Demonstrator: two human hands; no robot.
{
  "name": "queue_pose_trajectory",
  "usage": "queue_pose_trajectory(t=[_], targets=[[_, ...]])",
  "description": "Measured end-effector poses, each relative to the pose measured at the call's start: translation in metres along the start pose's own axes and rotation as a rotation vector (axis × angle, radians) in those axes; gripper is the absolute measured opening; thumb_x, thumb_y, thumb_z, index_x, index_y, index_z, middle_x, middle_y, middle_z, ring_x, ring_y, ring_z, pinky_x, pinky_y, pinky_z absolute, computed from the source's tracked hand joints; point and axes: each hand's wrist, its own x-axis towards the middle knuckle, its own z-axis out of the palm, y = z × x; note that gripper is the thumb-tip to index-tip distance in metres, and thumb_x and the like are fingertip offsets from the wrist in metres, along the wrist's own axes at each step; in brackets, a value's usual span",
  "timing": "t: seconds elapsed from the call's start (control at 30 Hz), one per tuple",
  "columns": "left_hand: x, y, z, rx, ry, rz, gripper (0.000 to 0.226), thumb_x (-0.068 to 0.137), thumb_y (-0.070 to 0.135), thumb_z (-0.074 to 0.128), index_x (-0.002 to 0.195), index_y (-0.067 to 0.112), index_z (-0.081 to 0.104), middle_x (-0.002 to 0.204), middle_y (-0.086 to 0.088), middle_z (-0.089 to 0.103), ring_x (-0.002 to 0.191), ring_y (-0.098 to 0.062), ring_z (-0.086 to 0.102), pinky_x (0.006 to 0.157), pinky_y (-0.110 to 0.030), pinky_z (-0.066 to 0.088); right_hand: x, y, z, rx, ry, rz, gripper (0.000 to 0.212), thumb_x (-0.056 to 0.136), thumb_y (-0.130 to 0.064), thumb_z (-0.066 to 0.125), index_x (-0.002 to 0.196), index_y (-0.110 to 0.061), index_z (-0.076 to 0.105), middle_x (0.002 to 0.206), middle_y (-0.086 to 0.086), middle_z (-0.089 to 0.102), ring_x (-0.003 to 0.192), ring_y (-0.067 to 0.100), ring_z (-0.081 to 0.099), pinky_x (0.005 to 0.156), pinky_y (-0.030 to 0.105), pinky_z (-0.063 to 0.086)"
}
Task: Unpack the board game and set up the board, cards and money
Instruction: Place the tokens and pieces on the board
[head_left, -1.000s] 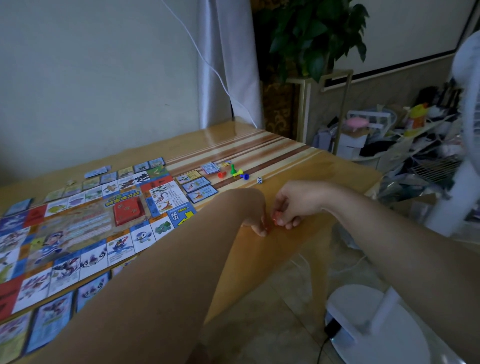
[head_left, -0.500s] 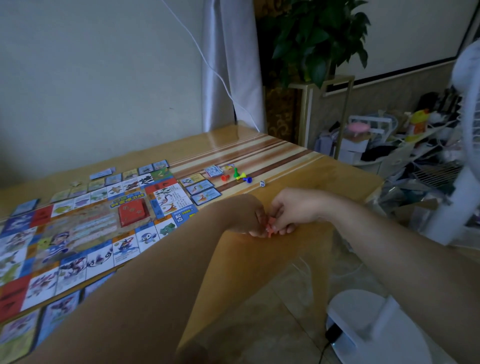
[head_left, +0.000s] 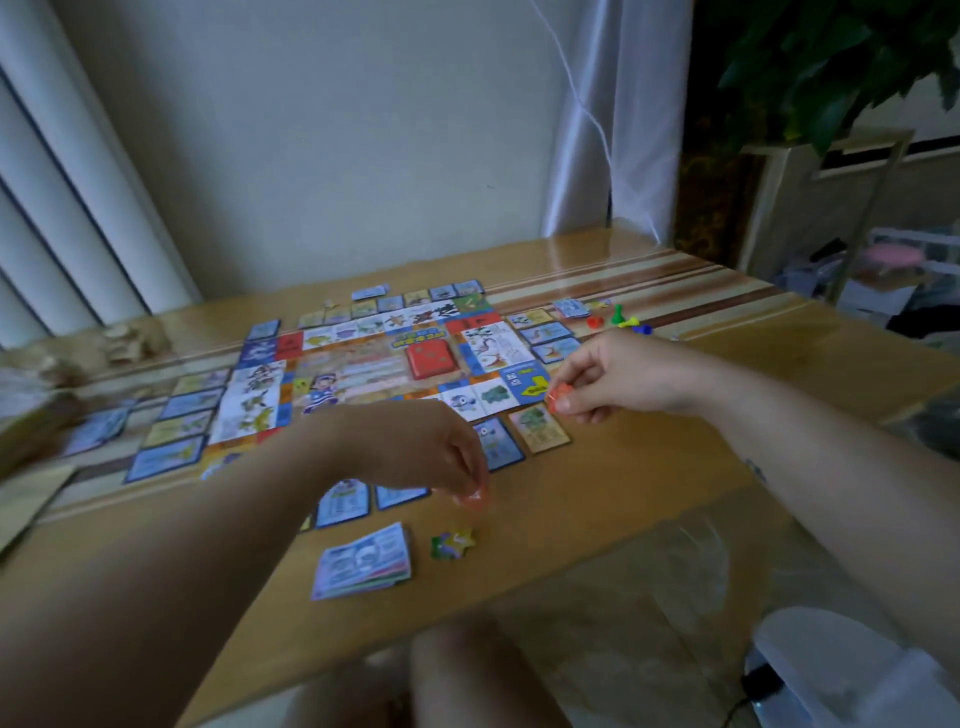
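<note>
Pinching a tiny orange piece (head_left: 557, 399) in the right hand (head_left: 623, 376), grip narrow around it, and it's hovering just off the board's (head_left: 358, 364) 4 o'clock corner. Left hand (head_left: 431, 452) is doing much the same lower down: its grip is closing tight on a second piece (head_left: 470, 498) right down by the tabletop (head_left: 649, 467). It's blurry there, so I can't tell if that one's touching the wood.

Board is lying flat mid-tabletop, with a red deck (head_left: 431, 358) sitting on it toward 2 o'clock of its middle. Cards (head_left: 540, 428) are lining its edges all the way round. Money stack (head_left: 363, 564) is sitting at 6 o'clock from the board, near the front edge, and a little green-yellow bunch of tokens (head_left: 452, 543) is lying just beside it at 3 o'clock. Pawns (head_left: 618, 318) (red, green, yellow, blue) are clustering out at 2 o'clock, well apart from both hands.
</note>
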Motion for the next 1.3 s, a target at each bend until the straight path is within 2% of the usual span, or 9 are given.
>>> queue_pose_trajectory(t=[0.17,0.4,0.47,0.53,0.6,0.67,0.83,1.03,1.3], targets=[[-0.011,-0.005,0.017,0.142,-0.008,-0.063,0.014,0.085,0.03,0.067,0.094,0.019,0.067,0.085,0.011,0.064,0.089,-0.011,0.062,0.086,-0.032,0.05,0.003,-0.022,0.017,-0.072,-0.055,-0.013,0.011,0.084,-0.009,0.069,0.083,-0.019,0.067,0.072,-0.004,0.07,0.062,0.005,0.064,0.063,0.02,0.053],[-0.014,-0.006,0.023,0.246,0.141,-0.074,0.019,0.09,0.027,0.059,0.107,0.022,0.066,0.109,0.006,0.064,0.098,-0.011,0.059,0.08,-0.022,0.045,-0.004,-0.042,0.025,-0.078,-0.071,-0.037,0.011,0.083,-0.01,0.07,0.086,-0.021,0.069,0.078,-0.006,0.072,0.063,-0.001,0.064,0.058,0.013,0.05],[-0.013,-0.01,0.02,0.039,0.365,-0.101,0.026,0.095,0.023,0.052,0.12,0.022,0.06,0.113,0.004,0.063,0.099,-0.014,0.061,0.088,-0.03,0.05,-0.007,-0.049,0.027,-0.046,-0.077,-0.063,0.013,0.082,-0.011,0.071,0.088,-0.021,0.068,0.08,-0.006,0.072,0.066,-0.001,0.064,0.06,0.013,0.049],[-0.013,-0.009,0.021,-0.621,0.527,-0.139,0.032,0.099,0.025,0.045,0.129,0.017,0.053,0.112,-0.001,0.064,0.098,-0.019,0.064,0.089,-0.037,0.053,-0.01,-0.054,0.03,-0.026,-0.082,-0.092,0.015,0.08,-0.012,0.073,0.087,-0.021,0.064,0.076,-0.006,0.072,0.07,0.0,0.066,0.07,0.018,0.051],[-0.013,0.003,0.026,-1.416,0.407,-0.103,0.033,0.101,0.026,0.041,0.123,0.008,0.056,0.104,-0.009,0.065,0.093,-0.024,0.064,0.084,-0.037,0.054,-0.011,-0.059,0.036,0.003,-0.091,-0.126,0.018,0.077,-0.011,0.075,0.083,-0.019,0.061,0.07,-0.006,0.071,0.069,0.003,0.066,0.077,0.024,0.05],[-0.013,0.012,0.032,-1.802,0.321,-0.055,0.032,0.101,0.023,0.038,0.107,0.001,0.061,0.093,-0.012,0.066,0.082,-0.021,0.062,0.078,-0.034,0.056,-0.01,-0.063,0.042,-0.009,-0.09,-0.153,0.021,0.076,-0.011,0.077,0.078,-0.019,0.058,0.062,-0.01,0.068,0.061,0.0,0.061,0.069,0.02,0.047],[-0.008,0.019,0.037,-1.977,0.325,-0.059,0.032,0.101,0.014,0.034,0.099,-0.002,0.062,0.093,-0.013,0.068,0.08,-0.02,0.063,0.072,-0.032,0.056,-0.005,-0.063,0.049,-0.133,-0.005,-0.168,0.021,0.075,-0.018,0.079,0.068,-0.024,0.06,0.06,-0.01,0.066,0.057,0.0,0.058,0.063,0.025,0.048],[-0.002,0.016,0.032,-1.988,0.3,-0.108,0.033,0.102,0.015,0.034,0.102,-0.007,0.058,0.081,-0.017,0.067,0.078,-0.023,0.065,0.07,-0.036,0.057,0.002,-0.068,0.039,-0.26,-0.07,-0.146,0.012,0.084,-0.026,0.071,0.073,-0.023,0.066,0.04,-0.027,0.049,0.043,-0.012,0.047,0.042,0.005,0.032],[0.028,0.003,0.0,-2.002,0.282,-0.063,0.024,0.097,0.003,0.039,0.103,-0.01,0.059,0.081,-0.018,0.064,0.072,-0.022,0.063,0.064,-0.031,0.06,0.042,-0.049,0.01,-0.021,-0.063,-0.079,0.016,0.091,-0.031,0.06,0.082,-0.029,0.072,0.079,-0.015,0.072,0.086,-0.002,0.063,0.085,0.02,0.044]])
